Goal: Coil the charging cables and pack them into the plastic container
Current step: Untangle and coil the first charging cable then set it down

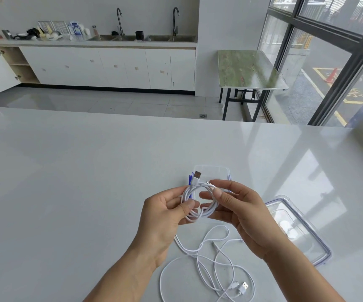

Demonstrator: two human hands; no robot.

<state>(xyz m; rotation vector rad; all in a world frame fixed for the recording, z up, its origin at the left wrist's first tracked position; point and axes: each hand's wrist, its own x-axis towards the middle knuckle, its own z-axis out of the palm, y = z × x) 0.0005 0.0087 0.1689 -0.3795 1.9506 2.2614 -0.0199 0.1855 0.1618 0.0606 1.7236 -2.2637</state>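
A person stood at a pale grey table [71,171], seen from their own eye level looking down at both bare hands. Between the hands, held above the tabletop, was a white charging cable [195,215] wound into a small round coil. The left hand [167,214] gripped the coil's left side, with the thumb pressed over the strands and the other fingers curled behind them. The right hand [241,210] pinched the coil's upper right between thumb and forefinger, and its remaining fingers curled under the loop. The coil's USB plug [196,176] stuck up from the top, near the left fingertips.

Just behind the hands, a clear plastic container [211,167] with blue side clips sat open on the table; the coil hung in front of it, not inside. The container's clear lid [296,225] lay flat on the table to the right, partly behind the right wrist. Below the hands, more white cables [206,260] sprawled in loose, overlapping loops on the table, one ending in a second USB plug [244,287] near the front edge.

Across the room ran a white cabinet counter [111,66] with two sinks and tall taps, a green-topped table [248,68] and large windows [328,62].
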